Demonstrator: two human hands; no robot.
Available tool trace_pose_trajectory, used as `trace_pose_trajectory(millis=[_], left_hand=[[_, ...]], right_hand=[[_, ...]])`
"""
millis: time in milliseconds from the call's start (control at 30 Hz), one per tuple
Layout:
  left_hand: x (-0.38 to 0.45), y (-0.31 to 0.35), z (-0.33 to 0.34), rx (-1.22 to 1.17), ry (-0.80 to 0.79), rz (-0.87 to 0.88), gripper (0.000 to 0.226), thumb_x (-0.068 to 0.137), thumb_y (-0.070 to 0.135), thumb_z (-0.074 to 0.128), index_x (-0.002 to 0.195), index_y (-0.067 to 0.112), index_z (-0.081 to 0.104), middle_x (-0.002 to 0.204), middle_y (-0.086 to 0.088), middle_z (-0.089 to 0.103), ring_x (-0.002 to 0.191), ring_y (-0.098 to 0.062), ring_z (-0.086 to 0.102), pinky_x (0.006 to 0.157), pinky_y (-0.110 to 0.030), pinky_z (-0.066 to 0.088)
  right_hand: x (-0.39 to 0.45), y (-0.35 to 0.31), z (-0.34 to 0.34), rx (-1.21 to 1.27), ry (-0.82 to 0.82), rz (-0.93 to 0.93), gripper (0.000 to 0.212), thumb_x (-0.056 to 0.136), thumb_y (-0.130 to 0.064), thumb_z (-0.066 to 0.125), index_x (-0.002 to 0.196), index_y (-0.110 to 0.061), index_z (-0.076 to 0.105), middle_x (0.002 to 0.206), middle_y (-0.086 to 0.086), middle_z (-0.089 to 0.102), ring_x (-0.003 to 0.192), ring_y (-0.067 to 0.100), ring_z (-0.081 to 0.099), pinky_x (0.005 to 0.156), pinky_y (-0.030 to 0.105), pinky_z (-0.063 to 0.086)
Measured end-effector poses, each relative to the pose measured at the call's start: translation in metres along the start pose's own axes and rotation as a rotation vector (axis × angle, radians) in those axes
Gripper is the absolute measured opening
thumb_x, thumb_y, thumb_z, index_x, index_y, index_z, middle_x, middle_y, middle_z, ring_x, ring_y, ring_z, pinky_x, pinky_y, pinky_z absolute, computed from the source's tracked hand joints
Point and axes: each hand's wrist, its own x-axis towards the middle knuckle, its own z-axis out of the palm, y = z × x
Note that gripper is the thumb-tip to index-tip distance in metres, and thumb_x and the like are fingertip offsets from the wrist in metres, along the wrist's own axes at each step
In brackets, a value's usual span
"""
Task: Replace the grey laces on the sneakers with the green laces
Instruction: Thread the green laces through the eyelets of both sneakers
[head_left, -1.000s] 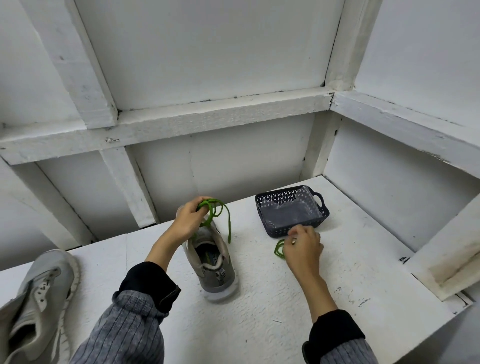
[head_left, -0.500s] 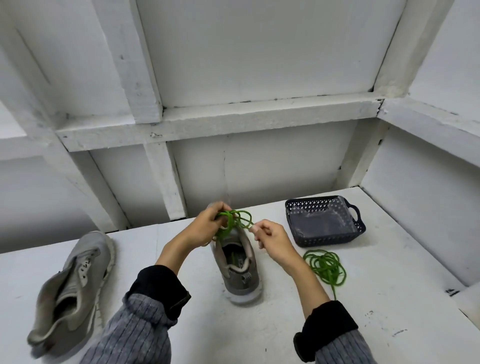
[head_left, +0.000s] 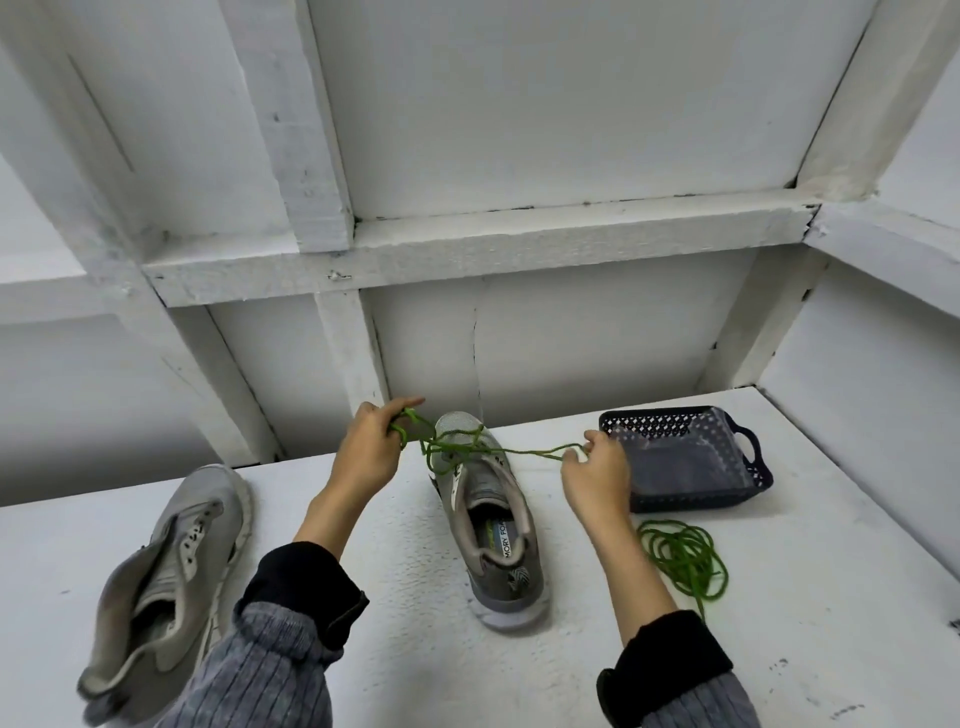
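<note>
While left hand (head_left: 366, 457) grips green lace (head_left: 524, 451), right hand (head_left: 597, 473) pinches it.

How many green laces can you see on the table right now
2. One green lace is stretched over the middle sneaker between the left hand and right hand. A coiled green lace lies on the table before the basket.

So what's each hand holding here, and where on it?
Both hold the same green lace, stretched above the middle sneaker. The left hand grips its bunched loops; the right hand pinches the strand out towards its right.
</note>
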Motion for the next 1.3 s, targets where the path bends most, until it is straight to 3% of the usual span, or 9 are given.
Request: trace_pose_trajectory(millis=[167, 367, 467, 533, 733, 833, 967, 1133, 1300], left_hand=[[-0.007, 0.008, -0.007, -0.159, -0.087, 0.010, 0.050, 0.089, -0.011, 0.045, 0.115, 0.026, 0.066, 0.093, 0.008, 0.068, 0.086, 0.005, 0.063, 0.071, -0.004, 0.041], [-0.018, 0.019, -0.022, -0.262, -0.376, 0.062, 0.044, 0.089, -0.015, 0.040, 0.117, 0.018, 0.039, 0.113, 0.003, 0.043, 0.102, -0.004, 0.048, 0.081, -0.011, 0.040], [-0.021, 0.022, -0.030, -0.277, -0.372, 0.060, 0.047, 0.088, -0.012, 0.037, 0.121, 0.020, 0.030, 0.117, 0.001, 0.032, 0.102, -0.011, 0.035, 0.089, -0.022, 0.035], [-0.023, 0.019, -0.034, -0.311, -0.357, 0.078, 0.044, 0.090, -0.014, 0.034, 0.119, 0.018, 0.031, 0.114, 0.002, 0.036, 0.099, -0.011, 0.038, 0.082, -0.014, 0.039], [-0.037, -0.001, -0.048, -0.413, -0.312, 0.114, 0.023, 0.094, -0.011, 0.046, 0.100, 0.011, 0.047, 0.097, 0.001, 0.054, 0.077, 0.007, 0.052, 0.072, -0.012, 0.043], [-0.044, -0.015, -0.057, -0.429, -0.209, 0.072, 0.024, 0.089, -0.006, 0.061, 0.085, 0.017, 0.057, 0.085, 0.003, 0.061, 0.074, -0.003, 0.057, 0.074, -0.017, 0.046], [-0.052, -0.064, -0.079, -0.163, 0.045, -0.029, 0.020, 0.088, -0.006, 0.060, 0.102, 0.009, 0.063, 0.105, -0.007, 0.065, 0.096, -0.016, 0.063, 0.080, -0.016, 0.044], [-0.069, -0.118, -0.106, 0.375, -0.013, -0.465, 0.046, 0.096, 0.034, 0.051, 0.137, 0.016, 0.041, 0.140, -0.016, 0.040, 0.129, -0.040, 0.038, 0.105, -0.051, 0.033], [-0.081, -0.136, -0.110, 0.396, -0.037, -0.565, 0.043, 0.097, 0.037, 0.042, 0.135, 0.016, 0.043, 0.130, -0.015, 0.049, 0.119, -0.037, 0.048, 0.099, -0.045, 0.037]], right_hand=[[-0.017, -0.024, 0.020, 0.082, -0.188, -0.248, 0.045, 0.091, -0.009, 0.056, 0.135, -0.014, 0.048, 0.131, 0.003, 0.048, 0.095, 0.015, 0.057, 0.087, 0.025, 0.044], [-0.027, -0.043, 0.042, -0.023, -0.523, -0.312, 0.063, 0.087, -0.015, 0.058, 0.145, -0.025, 0.035, 0.142, 0.004, 0.041, 0.139, 0.019, 0.025, 0.116, 0.037, 0.024], [-0.033, -0.050, 0.047, -0.009, -0.496, -0.325, 0.065, 0.082, -0.008, 0.052, 0.143, -0.028, 0.039, 0.149, 0.002, 0.032, 0.140, 0.022, 0.025, 0.118, 0.040, 0.020], [-0.040, -0.053, 0.052, 0.016, -0.491, -0.339, 0.062, 0.081, -0.009, 0.053, 0.138, -0.030, 0.045, 0.149, -0.002, 0.033, 0.140, 0.020, 0.026, 0.117, 0.041, 0.024], [-0.069, -0.067, 0.073, 0.047, -0.545, -0.392, 0.030, 0.086, -0.022, 0.058, 0.115, -0.028, 0.062, 0.130, -0.010, 0.053, 0.131, 0.015, 0.036, 0.114, 0.044, 0.023], [-0.079, -0.066, 0.088, 0.136, -0.479, -0.388, 0.009, 0.090, -0.028, 0.053, 0.084, -0.027, 0.058, 0.091, -0.008, 0.063, 0.098, 0.021, 0.056, 0.090, 0.036, 0.045], [-0.087, -0.062, 0.090, 0.136, -0.286, -0.295, 0.020, 0.096, -0.008, 0.039, 0.088, -0.022, 0.050, 0.081, 0.015, 0.060, 0.074, 0.024, 0.054, 0.062, 0.036, 0.042], [-0.096, -0.063, 0.097, -0.362, -0.130, -0.438, 0.025, 0.094, -0.006, 0.040, 0.115, -0.009, 0.054, 0.093, 0.009, 0.067, 0.099, 0.029, 0.057, 0.102, 0.042, 0.032], [-0.103, -0.056, 0.110, -0.533, -0.144, -0.418, 0.029, 0.095, -0.008, 0.040, 0.121, -0.016, 0.054, 0.105, 0.002, 0.068, 0.104, 0.026, 0.059, 0.107, 0.049, 0.027]])
